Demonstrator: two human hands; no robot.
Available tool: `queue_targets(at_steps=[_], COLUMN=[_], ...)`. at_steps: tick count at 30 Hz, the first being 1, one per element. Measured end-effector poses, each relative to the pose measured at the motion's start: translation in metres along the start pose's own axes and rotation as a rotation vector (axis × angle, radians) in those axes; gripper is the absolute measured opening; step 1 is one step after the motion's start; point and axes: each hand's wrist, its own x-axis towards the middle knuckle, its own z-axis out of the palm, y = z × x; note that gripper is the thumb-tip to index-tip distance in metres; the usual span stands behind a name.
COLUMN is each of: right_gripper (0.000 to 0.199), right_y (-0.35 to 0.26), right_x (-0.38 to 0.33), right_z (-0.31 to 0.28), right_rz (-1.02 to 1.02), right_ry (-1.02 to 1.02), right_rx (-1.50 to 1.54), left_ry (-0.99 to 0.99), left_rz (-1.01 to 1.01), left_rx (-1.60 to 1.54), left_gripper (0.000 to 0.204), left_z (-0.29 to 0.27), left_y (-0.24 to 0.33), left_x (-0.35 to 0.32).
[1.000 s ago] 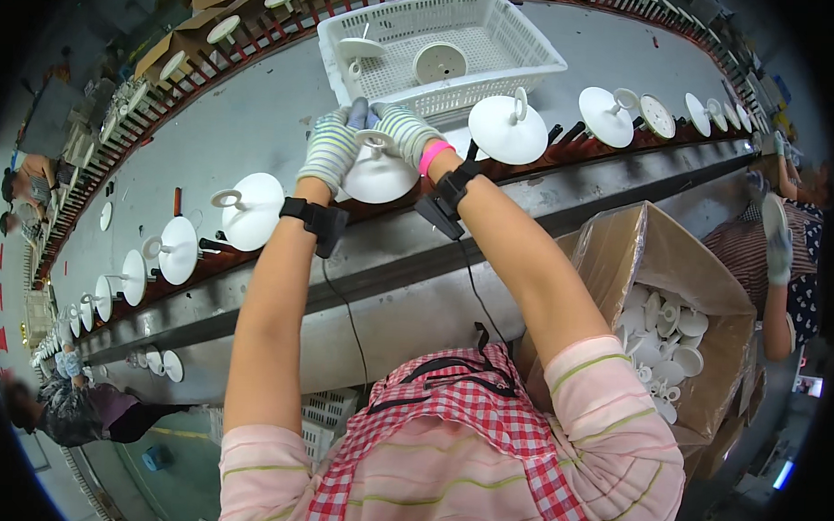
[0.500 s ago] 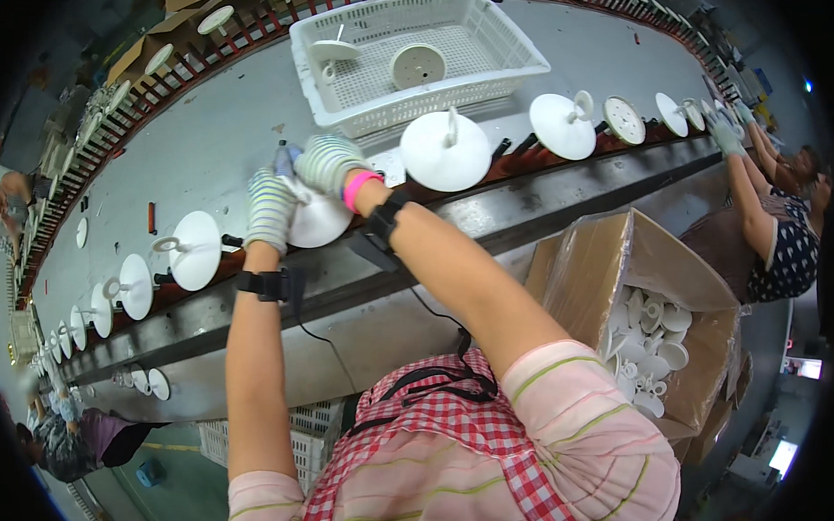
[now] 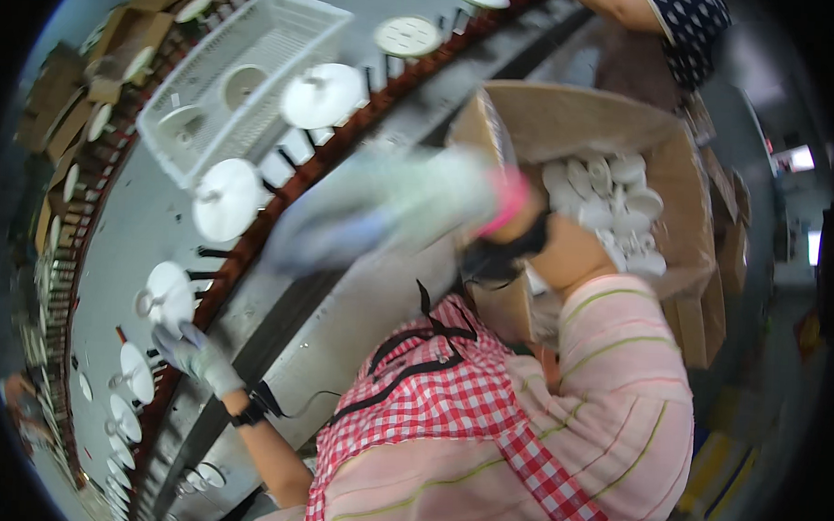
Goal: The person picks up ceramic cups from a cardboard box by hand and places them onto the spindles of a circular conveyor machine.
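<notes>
Head view: L hand in a pale knit glove w/ grey fingertips is at the lower edge of a white round disc w/ a ring-shaped handle, tilted beside the red-brown rail w/ black pegs. Its fingers look slightly apart; can't tell if they pinch the rim or just sit by it.

R hand in a matching glove, pink band at the wrist, is motion-blurred over the metal bench edge, btwn rail and open brown cardboard box of loose white parts. Can't tell finger state or if it holds anything.

Handling (my guess): disc prob. light, stiff plastic, smooth so a bit slippery in knit gloves; ring could snap if forced. Best hold: ring, or rim w/ thumb opp. fingers.
</notes>
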Motion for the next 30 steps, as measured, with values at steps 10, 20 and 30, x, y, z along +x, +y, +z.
queue_targets(at_steps=[10, 20, 30], right_gripper=[0.046, 0.045, 0.056], right_y=[0.030, 0.025, -0.025], right_x=[-0.460, -0.394, -0.105], right_z=[-0.098, -0.091, -0.022], right_rz=[2.052, 1.947, 0.829], right_ry=[-0.023, 0.063, 0.600], right_rx=[-0.321, -0.622, -0.045], left_ry=[-0.478, -0.874, -1.335], left_rz=[-0.065, 0.062, -0.200], left_rx=[-0.119, -0.825, -1.871], left_gripper=[0.052, 0.022, 0.069], left_z=[0.016, 0.050, 0.004], left_y=[0.133, 0.193, 0.315], left_x=[-0.157, -0.095, -0.029])
